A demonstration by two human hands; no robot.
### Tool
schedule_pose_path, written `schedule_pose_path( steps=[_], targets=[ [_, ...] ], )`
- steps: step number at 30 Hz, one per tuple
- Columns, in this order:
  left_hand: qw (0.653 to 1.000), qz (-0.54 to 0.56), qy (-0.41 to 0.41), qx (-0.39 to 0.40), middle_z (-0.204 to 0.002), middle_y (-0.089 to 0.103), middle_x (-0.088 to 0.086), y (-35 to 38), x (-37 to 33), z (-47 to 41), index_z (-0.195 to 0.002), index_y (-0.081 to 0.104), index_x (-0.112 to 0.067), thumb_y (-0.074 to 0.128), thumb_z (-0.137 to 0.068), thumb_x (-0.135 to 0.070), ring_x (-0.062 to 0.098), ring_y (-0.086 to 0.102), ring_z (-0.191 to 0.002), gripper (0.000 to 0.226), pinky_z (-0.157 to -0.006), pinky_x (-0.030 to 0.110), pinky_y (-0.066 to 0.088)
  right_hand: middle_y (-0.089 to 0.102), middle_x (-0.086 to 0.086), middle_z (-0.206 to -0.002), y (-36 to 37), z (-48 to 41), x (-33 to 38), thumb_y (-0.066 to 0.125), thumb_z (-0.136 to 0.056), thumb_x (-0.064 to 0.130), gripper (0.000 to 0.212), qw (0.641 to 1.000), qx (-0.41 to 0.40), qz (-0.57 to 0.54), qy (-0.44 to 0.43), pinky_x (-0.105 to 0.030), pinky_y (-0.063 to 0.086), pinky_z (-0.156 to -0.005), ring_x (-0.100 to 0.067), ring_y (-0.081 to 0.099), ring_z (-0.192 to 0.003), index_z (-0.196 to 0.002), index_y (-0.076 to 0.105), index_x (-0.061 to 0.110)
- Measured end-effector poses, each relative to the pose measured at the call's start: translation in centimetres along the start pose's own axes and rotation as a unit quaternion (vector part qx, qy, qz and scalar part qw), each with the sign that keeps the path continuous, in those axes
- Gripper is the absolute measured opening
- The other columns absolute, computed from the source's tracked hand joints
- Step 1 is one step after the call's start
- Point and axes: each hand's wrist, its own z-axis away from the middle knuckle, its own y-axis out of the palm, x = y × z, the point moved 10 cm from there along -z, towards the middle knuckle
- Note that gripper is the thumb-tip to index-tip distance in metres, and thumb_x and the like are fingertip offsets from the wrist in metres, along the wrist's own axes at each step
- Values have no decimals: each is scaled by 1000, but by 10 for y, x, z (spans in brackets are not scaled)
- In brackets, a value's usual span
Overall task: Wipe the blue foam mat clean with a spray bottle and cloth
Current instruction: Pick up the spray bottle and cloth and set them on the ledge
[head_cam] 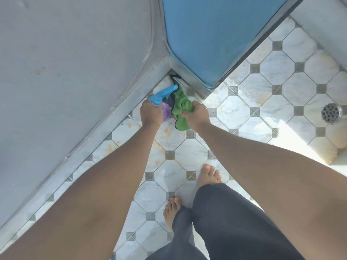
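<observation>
Seen from above, in a floor corner where a grey wall [65, 62] meets a pale skirting. Left hand [151, 114] closed round the neck of the spray bottle [165, 102], blue trigger head up and pointing toward the corner, purple body low beside the hand. Right hand [197, 115] bunched tight on the green cloth [181, 109], folds spilling above and below the fist, touching the bottle. Blue foam mat [216, 34] leaning upright just past the corner, lower edge on the tiled floor [244, 109], near the cloth but apart from it. Something black [175, 76] wedged in the corner behind the bottle, kind unclear. Round metal drain [331, 113] well off to the right. Two bare feet [208, 175] and dark trouser legs below.
</observation>
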Motion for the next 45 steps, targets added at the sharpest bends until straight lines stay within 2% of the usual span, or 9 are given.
schedule_pose_path(
  steps=[6,15,18,25,30,33,35,39,45],
  targets=[
    [997,-15,56,44,-89,63,-10,17,36,1,-109,67,-15,80,-85,-30,9,58,-81,31,-62,4,37,64,-16,-101,0,-14,-15,75,-85,23,22,999,-28,-11,-24,-28,43,-62,-27,61,-77,-86,57,11],
    [996,-14,90,3,-98,68,3,2,12,23,-121,66,-6,75,-89,-30,32,61,-102,42,-86,36,47,71,-7,-83,-18,11,1,77,-83,16,20,997,-5,-55,-50,-42,60,-73,-28,69,-76,-95,64,6],
    [990,-13,142,21,-91,66,-6,-15,-30,60,-120,67,-4,75,-89,-25,19,59,-87,38,-76,14,42,58,5,-69,-45,47,18,74,-82,10,14,995,-19,-70,-61,-31,48,-61,-14,54,-62,-88,61,10],
    [962,-2,249,110,-99,64,-24,-92,-207,223,-126,65,-7,74,-88,-8,-21,57,-89,39,-80,-3,36,45,5,-62,-208,223,111,65,-82,-3,31,978,-94,-179,-59,-14,35,-45,-1,47,-44,-71,43,16],
    [943,19,297,150,-87,65,-18,-144,-360,351,-115,68,-6,77,-88,-11,-14,61,-82,29,-75,2,40,53,-6,-69,-372,357,160,70,-78,12,19,958,-190,-206,-59,-28,41,-55,-11,47,-59,-76,51,10],
    [925,15,336,174,-85,67,-11,-160,-457,419,-105,69,-12,77,-88,-22,12,63,-82,22,-77,29,47,52,4,-68,-473,429,195,67,-80,6,21,934,-264,-228,-81,-22,39,-56,-3,45,-57,-74,49,15],
    [910,18,365,194,-89,69,-8,-161,-522,456,-106,67,-16,75,-87,-28,21,65,-87,24,-80,32,48,51,6,-70,-530,465,218,65,-82,4,21,917,-306,-235,-98,-23,40,-60,-1,45,-59,-76,49,16],
    [879,17,419,229,-98,75,-4,-141,-647,522,-113,71,-17,78,-86,-24,15,68,-89,28,-82,28,53,71,-5,-88,-634,503,240,60,-79,8,11,881,-345,-297,-127,-37,56,-77,-20,67,-80,-87,59,16],
    [850,42,461,251,-96,74,-5,-90,-800,582,-114,71,-17,79,-86,-28,16,68,-90,31,-90,38,55,65,3,-80,-792,527,266,60,-84,-5,20,841,-415,-307,-162,-27,49,-73,-7,59,-71,-86,59,15]
  ],
)
